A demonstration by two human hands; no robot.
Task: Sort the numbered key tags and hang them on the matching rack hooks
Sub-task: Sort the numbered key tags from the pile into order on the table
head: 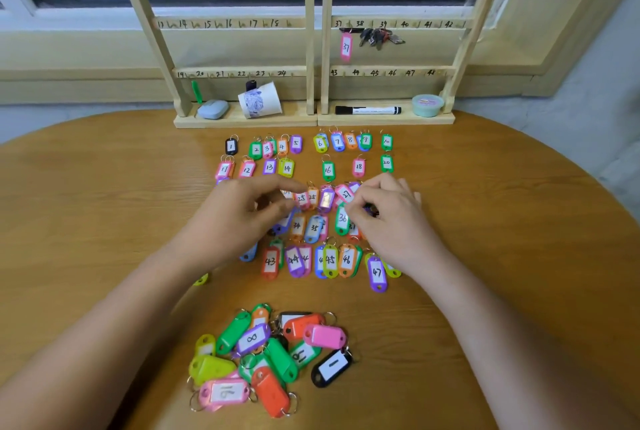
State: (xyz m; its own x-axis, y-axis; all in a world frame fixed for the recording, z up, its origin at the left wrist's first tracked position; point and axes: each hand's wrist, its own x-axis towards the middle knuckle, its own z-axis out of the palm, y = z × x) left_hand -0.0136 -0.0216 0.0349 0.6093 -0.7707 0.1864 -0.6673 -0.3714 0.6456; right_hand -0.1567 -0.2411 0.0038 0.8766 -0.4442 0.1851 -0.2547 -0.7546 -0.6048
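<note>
Coloured numbered key tags lie in sorted rows [287, 168] on the round wooden table [104, 204]. An unsorted pile of tags [270, 357] sits near the front edge. My left hand [242, 211] hovers over the middle rows, its thumb and forefinger pinching a pink tag marked 25 [302, 199]. My right hand [384, 211] is curled over the rows by the pink tag 27 [346, 193] and green tag 36 [342, 220]; something dark shows under its fingers, unclear what. The wooden rack [315, 48] stands behind, with a pink tag 37 [345, 47] hanging on it.
A bunch of keys [379, 37] hangs near hook 39. On the rack's base stand a paper cup [259, 100], a blue case [212, 109], a black marker [367, 110] and a round green tub [427, 105]. A window is behind.
</note>
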